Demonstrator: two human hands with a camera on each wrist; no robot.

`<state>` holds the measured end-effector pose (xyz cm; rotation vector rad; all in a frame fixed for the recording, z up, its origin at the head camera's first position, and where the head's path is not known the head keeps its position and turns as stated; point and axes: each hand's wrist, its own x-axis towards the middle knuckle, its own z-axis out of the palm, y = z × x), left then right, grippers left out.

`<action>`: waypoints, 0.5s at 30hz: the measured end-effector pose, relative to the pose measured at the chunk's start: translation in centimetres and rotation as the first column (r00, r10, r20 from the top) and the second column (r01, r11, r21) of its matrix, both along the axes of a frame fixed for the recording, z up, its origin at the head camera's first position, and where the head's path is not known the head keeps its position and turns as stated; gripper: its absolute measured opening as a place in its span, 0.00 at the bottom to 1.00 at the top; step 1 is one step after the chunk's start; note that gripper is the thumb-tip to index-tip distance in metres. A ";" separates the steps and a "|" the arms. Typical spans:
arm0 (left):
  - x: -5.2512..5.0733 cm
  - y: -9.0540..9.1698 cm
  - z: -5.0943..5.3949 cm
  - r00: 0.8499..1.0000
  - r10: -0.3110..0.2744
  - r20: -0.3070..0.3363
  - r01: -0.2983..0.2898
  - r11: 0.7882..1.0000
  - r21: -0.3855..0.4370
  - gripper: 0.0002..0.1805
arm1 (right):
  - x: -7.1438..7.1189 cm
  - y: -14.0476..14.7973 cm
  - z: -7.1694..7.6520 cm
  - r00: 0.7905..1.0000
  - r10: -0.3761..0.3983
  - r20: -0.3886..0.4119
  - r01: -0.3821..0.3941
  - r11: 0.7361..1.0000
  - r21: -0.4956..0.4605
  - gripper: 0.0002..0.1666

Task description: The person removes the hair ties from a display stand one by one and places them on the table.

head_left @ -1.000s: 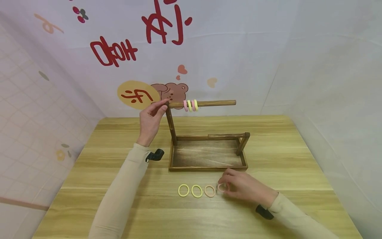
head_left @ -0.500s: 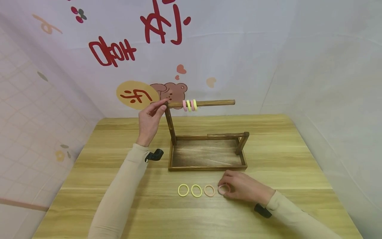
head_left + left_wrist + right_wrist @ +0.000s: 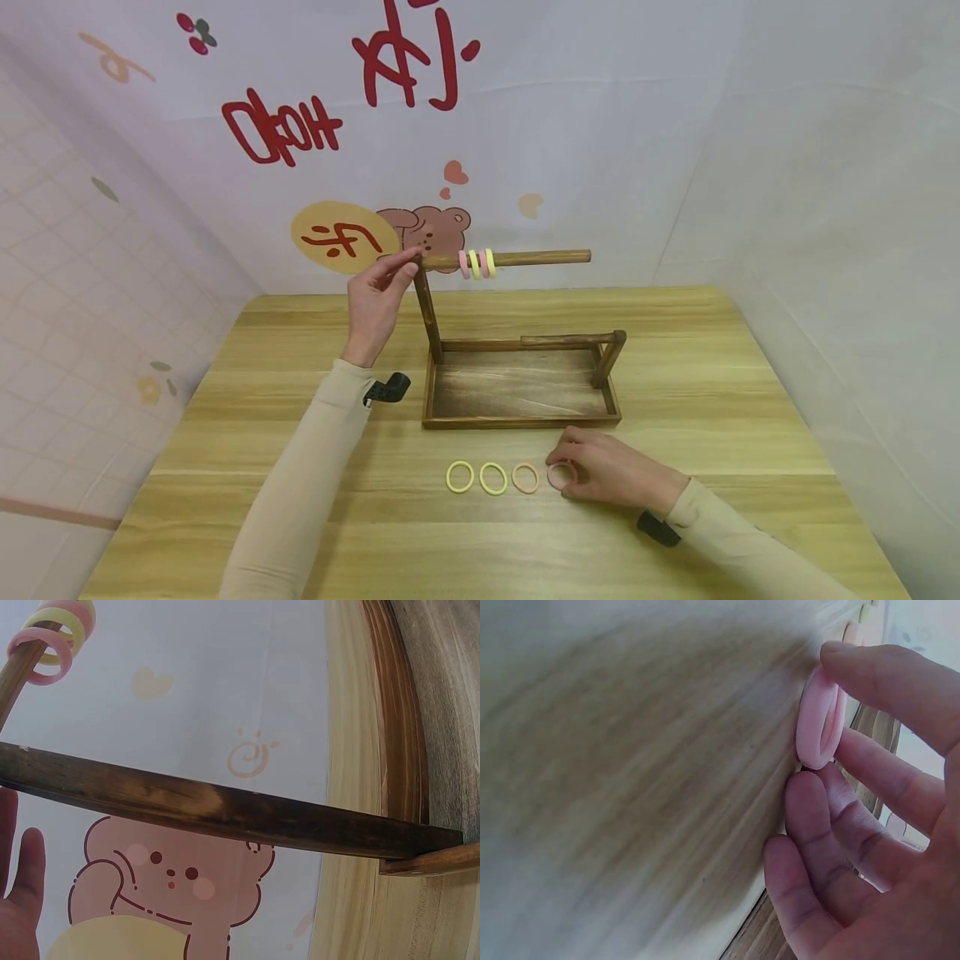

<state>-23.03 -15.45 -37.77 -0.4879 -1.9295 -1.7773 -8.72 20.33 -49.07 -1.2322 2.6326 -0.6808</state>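
Right of center near the bottom of the head view, the right hand (image 3: 618, 468) pinches a pink ring (image 3: 817, 724) by its rim, low against the tabletop (image 3: 420, 542), with the thumb (image 3: 877, 675) at one edge and a fingertip at the other. Just to the left lie a peach ring (image 3: 513, 477) and then two yellow rings (image 3: 447, 477), all flat in one row. Above the middle, the left hand (image 3: 375, 302) touches the top of the post (image 3: 426, 304) where the rod (image 3: 543, 257) begins; whether it pinches the wood or merely rests there I cannot tell. Four threaded rings (image 3: 475, 265), pink and yellow by turns, hang left of the rod's middle, and nothing caps its right end. The pink ring is thin, so too light a pinch could let it slip. A sideways sweep of the fingertips could knock the peach ring out of line, and a careless lift could bump the near rim of the tray (image 3: 517, 423) just above the knuckles. A shove at the post could shift the tray, and if the rod dipped rightward, its rings could slide off.
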 end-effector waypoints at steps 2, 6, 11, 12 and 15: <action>0.0 0.0 0.1 1.000 0.003 0.002 -0.003 1.000 -0.003 0.15 | 0.0 0.1 0.0 1.000 -0.001 -0.001 0.001 1.000 0.002 0.18; -0.1 0.0 0.1 1.000 0.001 0.011 -0.001 1.000 0.005 0.15 | 0.1 0.4 0.2 1.000 -0.017 -0.001 0.017 1.000 -0.012 0.20; -0.1 0.0 0.1 0.999 -0.001 0.032 0.001 1.000 0.013 0.15 | 0.1 0.7 1.1 0.998 -0.069 -0.006 0.069 0.996 -0.053 0.19; 0.0 0.0 0.2 0.999 0.000 0.033 -0.001 1.000 0.010 0.15 | 0.0 0.7 1.4 0.997 -0.073 -0.017 0.072 0.996 -0.059 0.20; 0.5 0.2 0.6 0.999 0.002 0.035 -0.002 1.000 0.004 0.15 | -0.3 0.8 2.5 0.995 -0.081 -0.060 0.076 0.993 -0.089 0.21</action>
